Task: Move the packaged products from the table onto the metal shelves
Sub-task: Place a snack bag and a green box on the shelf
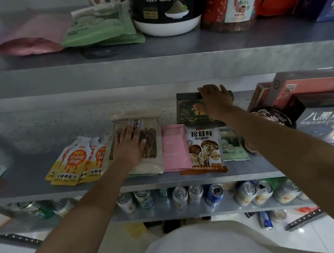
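My left hand [129, 145] rests flat, fingers straight, on a beige pouch with a clear window [149, 147] lying on the middle metal shelf [31, 186]. My right hand [215, 100] reaches farther back and lies with spread fingers over the top of a dark green box [187, 113]. Beside the beige pouch lie orange-and-yellow juice pouches [71, 164], a pink pouch [174, 148], a mushroom seasoning packet [204, 151] and a pale green packet [231, 145].
The upper shelf [153, 64] carries a pink bag [26, 36], a green bag [97, 27], a black tub [165, 5] and a red canister [234, 0]. Red boxes [314, 88] and a dark box [329, 124] crowd the right. Drink cans [192, 195] fill the lower shelf.
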A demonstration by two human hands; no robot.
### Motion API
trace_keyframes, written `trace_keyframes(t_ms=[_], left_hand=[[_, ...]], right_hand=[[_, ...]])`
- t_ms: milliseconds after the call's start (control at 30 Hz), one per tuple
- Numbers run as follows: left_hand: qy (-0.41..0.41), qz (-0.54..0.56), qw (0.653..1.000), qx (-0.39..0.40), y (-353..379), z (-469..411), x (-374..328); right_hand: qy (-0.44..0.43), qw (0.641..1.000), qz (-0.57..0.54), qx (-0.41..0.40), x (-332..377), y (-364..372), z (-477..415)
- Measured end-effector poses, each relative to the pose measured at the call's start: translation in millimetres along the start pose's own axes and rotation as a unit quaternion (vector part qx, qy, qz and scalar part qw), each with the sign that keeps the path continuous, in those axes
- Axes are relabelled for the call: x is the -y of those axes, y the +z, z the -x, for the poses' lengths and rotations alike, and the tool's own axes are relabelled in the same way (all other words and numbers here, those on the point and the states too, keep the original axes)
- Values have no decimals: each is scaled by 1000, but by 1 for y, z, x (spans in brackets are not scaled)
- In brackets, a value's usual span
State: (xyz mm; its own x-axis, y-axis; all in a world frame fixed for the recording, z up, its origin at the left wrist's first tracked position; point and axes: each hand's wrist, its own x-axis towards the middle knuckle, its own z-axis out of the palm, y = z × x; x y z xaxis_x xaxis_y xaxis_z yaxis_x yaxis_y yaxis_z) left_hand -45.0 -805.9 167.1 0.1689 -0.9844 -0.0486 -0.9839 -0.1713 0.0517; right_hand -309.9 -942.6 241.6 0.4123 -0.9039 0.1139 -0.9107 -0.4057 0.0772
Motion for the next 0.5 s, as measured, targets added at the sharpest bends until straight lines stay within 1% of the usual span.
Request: trace_keyframes(t_ms=[100,200,267,333,400,500], left_hand=[[5,14,1000,5,-11,1,1],[16,22,999,-44,-26,9,-7],[30,39,998,-40,-36,18,-17],[70,37,997,-28,-43,31,-33],[131,30,990,-32,-46,51,-52],[225,57,972,-32,-41,88,-83]], right_hand=[[14,1000,-11,-11,6,-10,14],[60,995,-77,-29,19,-18,41],[80,988,-111,-63,31,-19,67],[105,983,-138,-66,42,-16,99],[140,976,-166,-26,52,-10,134],[205,954,-199,95,61,-1,196]])
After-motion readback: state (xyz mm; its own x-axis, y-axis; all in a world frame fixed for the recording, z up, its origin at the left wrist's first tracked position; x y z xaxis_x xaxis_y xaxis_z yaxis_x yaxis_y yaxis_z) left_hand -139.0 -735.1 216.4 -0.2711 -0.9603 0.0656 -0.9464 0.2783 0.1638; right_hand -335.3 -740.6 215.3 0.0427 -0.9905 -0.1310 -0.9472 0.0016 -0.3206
